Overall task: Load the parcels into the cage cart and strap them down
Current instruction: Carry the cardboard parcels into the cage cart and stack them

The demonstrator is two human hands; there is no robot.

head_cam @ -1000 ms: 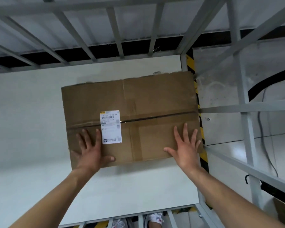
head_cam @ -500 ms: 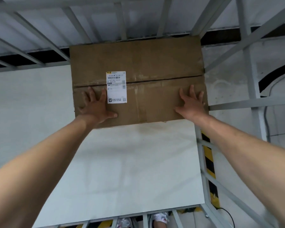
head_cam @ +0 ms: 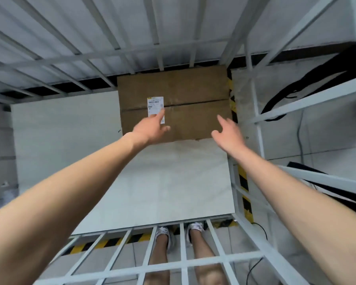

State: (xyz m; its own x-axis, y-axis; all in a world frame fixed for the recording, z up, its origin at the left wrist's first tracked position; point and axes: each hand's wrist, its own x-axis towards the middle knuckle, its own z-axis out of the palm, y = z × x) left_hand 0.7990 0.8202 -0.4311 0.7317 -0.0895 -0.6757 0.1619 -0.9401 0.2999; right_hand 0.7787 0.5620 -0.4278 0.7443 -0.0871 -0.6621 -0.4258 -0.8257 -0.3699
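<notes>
Box [head_cam: 183,93]: brown cardboard, lying flat on the cart floor [head_cam: 162,182] in the far right corner of the cage cart [head_cam: 132,52]. Its far edge lies against the back bars and its right edge runs along the right corner post. The top flaps are closed, with a dark seam running left to right across the middle. A white label [head_cam: 155,103] with a barcode is stuck on the top, left of centre, spanning the seam.

Left hand [head_cam: 150,128]: over the near left part of the box, fingers straight and loosely spread, one fingertip overlapping the lower half of the label. It grips nothing. Whether it touches the cardboard cannot be determined.

Right hand [head_cam: 228,130]: at the near right corner of the box, fingers extended and apart, palm facing inward. It holds nothing.

Cart floor: a plain white panel, bare from the box's near edge to the near bars [head_cam: 181,262].

Outside the cart: the person's legs and white shoes [head_cam: 162,233] show through the near bars. Yellow and black striped tape [head_cam: 243,177] runs along the ground by the right side. A black cable [head_cam: 308,83] lies beyond the right bars.
</notes>
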